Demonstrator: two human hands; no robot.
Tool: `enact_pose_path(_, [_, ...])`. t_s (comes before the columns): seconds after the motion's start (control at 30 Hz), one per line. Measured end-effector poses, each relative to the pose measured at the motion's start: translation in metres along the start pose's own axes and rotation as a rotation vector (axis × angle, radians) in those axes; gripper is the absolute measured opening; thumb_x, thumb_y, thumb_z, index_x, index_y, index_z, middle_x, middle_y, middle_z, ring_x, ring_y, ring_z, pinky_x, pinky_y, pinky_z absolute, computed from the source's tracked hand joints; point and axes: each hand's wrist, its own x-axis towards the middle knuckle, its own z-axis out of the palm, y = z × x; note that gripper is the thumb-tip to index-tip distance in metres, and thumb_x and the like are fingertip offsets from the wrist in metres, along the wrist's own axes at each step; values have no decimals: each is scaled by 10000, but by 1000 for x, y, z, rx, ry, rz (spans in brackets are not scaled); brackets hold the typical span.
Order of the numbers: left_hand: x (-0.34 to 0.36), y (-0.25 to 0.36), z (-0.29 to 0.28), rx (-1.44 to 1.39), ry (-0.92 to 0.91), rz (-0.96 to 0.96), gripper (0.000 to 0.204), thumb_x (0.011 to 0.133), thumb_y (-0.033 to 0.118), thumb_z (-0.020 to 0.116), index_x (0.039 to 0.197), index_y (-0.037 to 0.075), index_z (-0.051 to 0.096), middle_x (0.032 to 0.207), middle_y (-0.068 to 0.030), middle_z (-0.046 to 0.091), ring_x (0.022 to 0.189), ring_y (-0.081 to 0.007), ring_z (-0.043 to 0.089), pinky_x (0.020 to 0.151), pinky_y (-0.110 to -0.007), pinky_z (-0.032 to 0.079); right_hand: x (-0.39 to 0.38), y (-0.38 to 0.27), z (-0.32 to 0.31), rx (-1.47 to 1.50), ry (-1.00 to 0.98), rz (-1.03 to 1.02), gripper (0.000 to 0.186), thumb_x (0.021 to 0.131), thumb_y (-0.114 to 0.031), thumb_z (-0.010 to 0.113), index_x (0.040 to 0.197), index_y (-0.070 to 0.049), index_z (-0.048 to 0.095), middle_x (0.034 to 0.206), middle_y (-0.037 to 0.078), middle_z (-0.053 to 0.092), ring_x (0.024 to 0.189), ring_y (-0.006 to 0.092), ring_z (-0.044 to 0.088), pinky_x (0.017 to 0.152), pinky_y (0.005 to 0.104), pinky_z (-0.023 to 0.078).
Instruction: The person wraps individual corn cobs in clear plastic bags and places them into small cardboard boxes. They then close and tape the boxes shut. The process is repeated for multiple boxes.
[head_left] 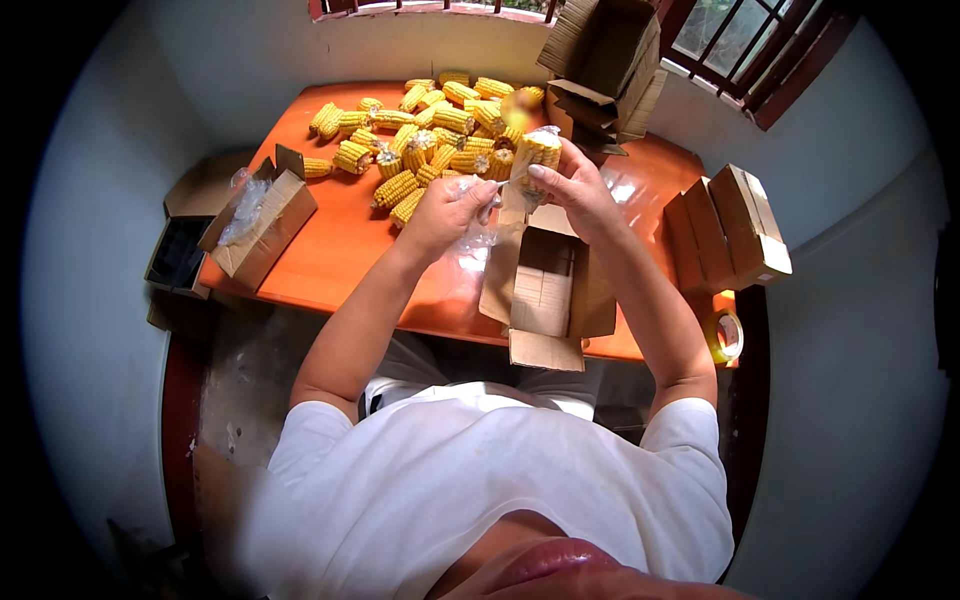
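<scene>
My right hand (572, 196) grips a piece of corn (538, 153) in a clear plastic bag, held upright above an open cardboard box (544, 285) near the table's front edge. Just left of it, my left hand (450, 212) is closed with clear plastic (470, 187) between its fingers. Beneath my hands, more clear plastic (470, 250) lies on the orange table. A pile of many yellow corn pieces (396, 184) covers the back of the table beyond my left hand.
The orange table (300, 260) holds a box with plastic bags (262, 215) at left, stacked boxes (730, 230) at right, tape (727, 333) at the front-right corner and upright open cartons (600, 65) behind. Another box (183, 245) sits beside the table's left edge. Walls (840, 290) flank both sides.
</scene>
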Motion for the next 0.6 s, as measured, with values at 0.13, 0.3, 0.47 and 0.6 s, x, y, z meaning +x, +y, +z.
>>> enact_pose_path(0.13, [3, -19, -14, -808, -184, -152, 308, 951, 318, 500, 942, 25, 593, 759, -31, 598, 647, -94, 546, 628, -230, 480, 6, 3, 3, 22, -31, -5, 481, 847, -194, 673, 1242, -20, 459, 1083, 40, 590, 978, 100, 548, 844, 269, 441])
enact_pose_path(0.3, [-3, 16, 16, -726, 52, 21, 285, 902, 222, 593, 1099, 19, 555, 917, -59, 640, 855, -127, 608, 777, -262, 518, 7, -1, 8, 26, -6, -14, 493, 848, -214, 671, 1242, -7, 457, 1106, 61, 590, 978, 113, 556, 868, 271, 441])
enact_pose_path(0.47, [-3, -17, -1, 228, 81, 116, 167, 883, 190, 622, 888, 24, 631, 775, 0, 593, 705, -62, 532, 629, -212, 430, 12, 9, 8, -19, -33, 14, 532, 829, -218, 693, 1249, 2, 454, 1116, 73, 589, 984, 118, 560, 867, 270, 447])
enact_pose_path(0.6, [-9, -13, -9, -132, -59, -99, 257, 945, 251, 518, 885, 22, 616, 710, -4, 590, 623, -85, 547, 626, -227, 469, 13, 11, 9, -41, -20, 1, 553, 818, -218, 704, 1259, 2, 452, 1111, 71, 590, 980, 118, 562, 863, 272, 450])
